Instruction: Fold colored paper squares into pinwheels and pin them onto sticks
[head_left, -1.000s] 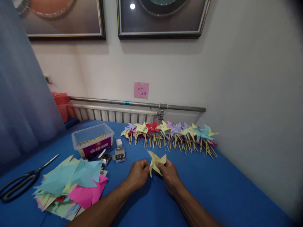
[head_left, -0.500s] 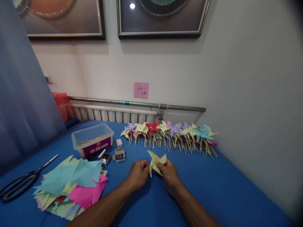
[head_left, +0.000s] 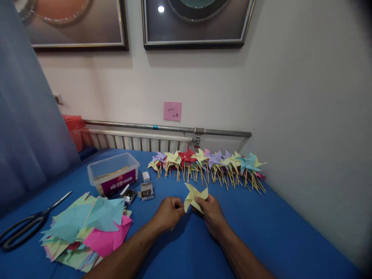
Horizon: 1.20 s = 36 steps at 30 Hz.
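Note:
A pale yellow paper pinwheel (head_left: pixel 192 197) is pinched in my right hand (head_left: pixel 213 215), with the thumb on its front near the centre and the fingers behind. Close to the pinwheel's left side is my left hand (head_left: pixel 168 213), its fingers curled together in a pinch. A tiny pale tip shows under that hand, but what the fingers hold is hidden. Left of my hands stand small open boxes of metal pins (head_left: pixel 147 192). A heap of cut coloured paper (head_left: pixel 106 215) lies beside my left forearm.
Behind my hands runs a row of finished pinwheels on sticks (head_left: pixel 215 159). A clear plastic tub (head_left: pixel 112 159) holding thin sticks stands at the back left, with black-handled scissors (head_left: pixel 37 221) nearer. A blue cloth (head_left: pixel 261 232) covers the table, which meets the wall.
My right hand has moved slightly right and turned the pinwheel. My left hand stays pinched beside it, and the pale tip now shows underneath. The camera view has shifted slightly.

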{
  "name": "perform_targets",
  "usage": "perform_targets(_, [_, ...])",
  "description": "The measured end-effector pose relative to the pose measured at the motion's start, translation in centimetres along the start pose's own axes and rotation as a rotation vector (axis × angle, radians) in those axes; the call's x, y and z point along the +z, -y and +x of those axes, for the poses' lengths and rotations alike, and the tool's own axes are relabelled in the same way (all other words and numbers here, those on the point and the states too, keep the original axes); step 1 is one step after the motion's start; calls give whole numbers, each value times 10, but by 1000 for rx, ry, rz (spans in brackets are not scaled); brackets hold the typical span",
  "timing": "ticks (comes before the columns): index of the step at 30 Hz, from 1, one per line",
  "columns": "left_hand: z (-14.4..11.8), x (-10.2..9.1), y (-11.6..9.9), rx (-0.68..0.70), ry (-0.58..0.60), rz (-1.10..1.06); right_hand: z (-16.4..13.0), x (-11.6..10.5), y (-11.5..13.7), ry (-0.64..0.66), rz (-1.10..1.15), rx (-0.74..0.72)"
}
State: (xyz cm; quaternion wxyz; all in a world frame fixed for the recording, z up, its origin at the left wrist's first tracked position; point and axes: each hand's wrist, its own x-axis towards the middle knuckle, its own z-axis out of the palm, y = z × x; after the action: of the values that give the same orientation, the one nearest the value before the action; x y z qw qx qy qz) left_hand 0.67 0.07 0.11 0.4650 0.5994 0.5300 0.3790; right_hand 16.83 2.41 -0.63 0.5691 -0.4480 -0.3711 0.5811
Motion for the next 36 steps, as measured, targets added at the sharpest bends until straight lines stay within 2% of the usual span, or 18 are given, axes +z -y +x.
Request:
perform_targets(10, [-2, 2, -2, -74, 92, 17, -6, 2, 10, -29, 68, -75])
perform_targets(13, [-4, 6, -1, -52, 77, 37, -6, 3, 11, -27, 70, -96])
perform_targets(16, [-4, 10, -2, -56, 59, -31, -8, 3, 14, 0, 70, -81])
perform_targets(22, [3, 6, -11, -159, -86, -241, -9, 3, 13, -31, 84, -51])
perform_targets(24, [4, 3, -12, -173, -107, -283, -10, 5, 9, -8, -1, -52])
perform_targets(29, [4, 3, -11, -167, -117, -314, -15, 11, 0, 143, -211, -100])
perform_targets(32, [2, 6, -12, -160, -98, -319, -18, 14, -3, 189, -248, -100])
perform_targets(36, [-2, 9, -16, -152, -83, -292, -18, 15, -2, 167, -213, -73])
